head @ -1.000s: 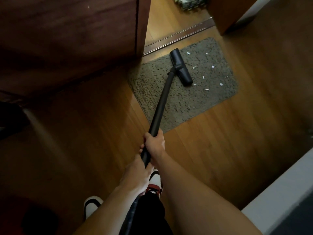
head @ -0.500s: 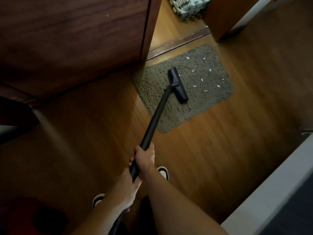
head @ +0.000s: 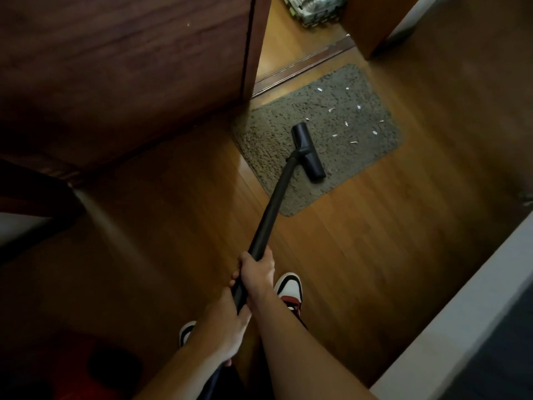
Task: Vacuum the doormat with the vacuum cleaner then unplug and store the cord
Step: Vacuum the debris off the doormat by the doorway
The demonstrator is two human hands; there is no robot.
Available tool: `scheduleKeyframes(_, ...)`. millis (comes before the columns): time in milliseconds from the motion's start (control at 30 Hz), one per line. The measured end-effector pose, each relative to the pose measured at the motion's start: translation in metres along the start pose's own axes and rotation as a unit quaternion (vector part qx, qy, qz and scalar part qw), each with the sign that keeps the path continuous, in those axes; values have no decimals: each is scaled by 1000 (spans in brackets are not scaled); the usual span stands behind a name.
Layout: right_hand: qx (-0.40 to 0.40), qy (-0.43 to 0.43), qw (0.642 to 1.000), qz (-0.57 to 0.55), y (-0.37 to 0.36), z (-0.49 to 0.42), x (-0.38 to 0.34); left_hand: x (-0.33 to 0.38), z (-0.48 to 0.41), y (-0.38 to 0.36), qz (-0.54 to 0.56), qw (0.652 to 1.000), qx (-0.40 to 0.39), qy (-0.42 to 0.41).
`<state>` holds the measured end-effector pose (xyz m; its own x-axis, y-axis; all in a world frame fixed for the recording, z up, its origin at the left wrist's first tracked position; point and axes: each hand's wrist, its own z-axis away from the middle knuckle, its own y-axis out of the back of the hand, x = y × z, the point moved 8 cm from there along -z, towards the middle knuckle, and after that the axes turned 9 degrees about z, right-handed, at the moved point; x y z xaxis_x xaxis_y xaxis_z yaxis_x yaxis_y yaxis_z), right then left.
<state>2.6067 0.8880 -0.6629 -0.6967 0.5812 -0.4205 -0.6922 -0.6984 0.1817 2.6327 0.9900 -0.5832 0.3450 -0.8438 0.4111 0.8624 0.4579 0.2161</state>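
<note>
One wand [head: 274, 203] in left hand [head: 227, 321], right hand [head: 256, 269] — perhaps ten scraps [head: 353, 142] on doormat [head: 268, 134].

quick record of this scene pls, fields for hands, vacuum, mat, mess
right hand: grips vacuum wand, nearer the head
left hand: grips the wand behind it
floor head: resting on doormat, near its middle
mess: white scraps scattered on mat, right of head
surroundings: wooden floor, wooden door at left
</note>
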Motion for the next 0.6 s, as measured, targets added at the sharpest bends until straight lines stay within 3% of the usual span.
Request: scheduleKeyframes(600, 18, 7, 1000, -19, 104, -77, -82, 109, -64, -74, -32, 999, 5, 15)
